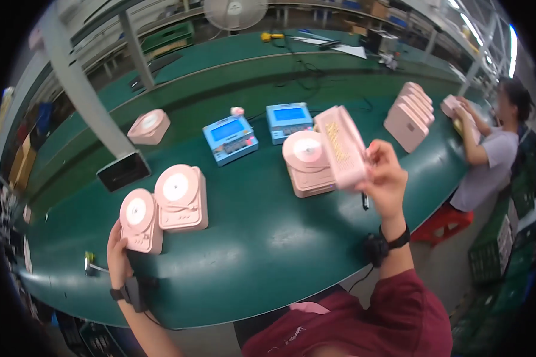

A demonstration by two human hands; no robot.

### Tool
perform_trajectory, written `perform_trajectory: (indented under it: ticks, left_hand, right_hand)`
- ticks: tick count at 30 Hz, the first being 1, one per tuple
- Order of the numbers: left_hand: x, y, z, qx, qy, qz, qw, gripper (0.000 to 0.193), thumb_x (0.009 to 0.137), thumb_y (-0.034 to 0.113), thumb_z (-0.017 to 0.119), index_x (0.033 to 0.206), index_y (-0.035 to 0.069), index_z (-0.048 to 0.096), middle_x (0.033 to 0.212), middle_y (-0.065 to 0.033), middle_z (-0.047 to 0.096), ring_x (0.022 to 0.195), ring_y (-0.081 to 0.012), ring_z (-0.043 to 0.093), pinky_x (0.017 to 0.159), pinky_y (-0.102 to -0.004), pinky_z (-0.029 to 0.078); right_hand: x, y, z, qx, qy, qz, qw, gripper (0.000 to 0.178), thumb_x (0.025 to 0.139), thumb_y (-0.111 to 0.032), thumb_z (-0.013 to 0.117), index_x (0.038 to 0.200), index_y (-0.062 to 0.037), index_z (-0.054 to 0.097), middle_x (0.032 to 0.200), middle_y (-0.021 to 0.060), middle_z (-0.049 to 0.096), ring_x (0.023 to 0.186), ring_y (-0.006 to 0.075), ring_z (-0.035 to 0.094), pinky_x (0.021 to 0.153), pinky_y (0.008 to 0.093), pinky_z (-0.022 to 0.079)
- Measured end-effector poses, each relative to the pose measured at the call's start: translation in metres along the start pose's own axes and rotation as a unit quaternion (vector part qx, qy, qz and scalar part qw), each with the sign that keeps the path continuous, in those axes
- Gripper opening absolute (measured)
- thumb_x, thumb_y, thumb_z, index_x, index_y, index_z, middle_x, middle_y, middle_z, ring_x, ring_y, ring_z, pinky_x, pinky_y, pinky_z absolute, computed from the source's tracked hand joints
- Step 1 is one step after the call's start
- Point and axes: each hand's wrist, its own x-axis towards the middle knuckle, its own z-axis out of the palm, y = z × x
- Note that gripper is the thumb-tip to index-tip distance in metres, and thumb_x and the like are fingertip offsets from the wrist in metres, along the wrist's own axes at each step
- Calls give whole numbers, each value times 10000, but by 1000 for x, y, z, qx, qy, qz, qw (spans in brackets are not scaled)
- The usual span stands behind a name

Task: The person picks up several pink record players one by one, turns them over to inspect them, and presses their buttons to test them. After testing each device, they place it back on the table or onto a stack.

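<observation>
My right hand (384, 178) grips a pink box-shaped unit (341, 149) by its right side, raised and tilted so that a face with gold lettering shows. Just left of it and partly hidden, a pink toy record player (307, 149) with a white disc lies on the bench. At the left, my left hand (119, 247) is curled round the outer edge of another pink toy record player (138, 217), its thumb near the front corner. Right beside that one, close against it, sits a similar record player (178, 193).
Two blue devices with screens (229, 137) (289, 119) stand mid-bench. A pink unit (150, 126) lies behind a dark phone-like screen (124, 171) near the post. Several pink units (408, 119) stand in a row at right, near a seated co-worker (488, 143). A small tool (92, 266) lies at left.
</observation>
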Motion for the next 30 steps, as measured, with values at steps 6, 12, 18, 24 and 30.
perform_trajectory:
  ticks: [6,12,18,24,30]
  left_hand:
    - [9,2,24,-4,-25,11,1000,591,815,16,437,1397,-63,374,1404,-182,457,1313,-248,421,1113,-342,268]
    - [3,3,24,-2,-12,9,1000,589,820,18,440,1399,-64,370,1406,-186,455,1310,-250,423,1114,-348,264]
    - [5,7,23,-3,-19,3,1000,593,822,31,442,1403,-63,367,1410,-180,450,1310,-241,423,1107,-336,274]
    - [6,3,18,-6,-18,-1,1000,581,831,22,428,1406,-45,375,1409,-174,452,1301,-236,426,1105,-334,270]
    - [7,5,30,18,1,10,1000,585,826,23,425,1401,-66,367,1418,-179,441,1321,-239,410,1114,-333,267]
  right_hand:
    - [9,53,-130,-25,77,14,997,273,705,46,760,954,-11,663,1178,90,548,1078,185,523,956,308,403]
    - [-12,106,-188,136,165,151,965,368,797,16,697,1150,17,594,1228,100,570,1121,177,535,982,302,413]
    - [-24,121,-214,181,282,179,925,437,854,-27,646,1265,41,516,1263,111,563,1139,188,535,1000,292,399]
    - [-19,99,-191,99,245,180,947,467,844,-41,648,1286,21,511,1245,97,568,1134,183,535,993,276,388]
    - [-19,116,-185,-279,210,140,927,601,736,-54,761,1288,-47,527,1194,86,581,1064,182,564,914,290,448]
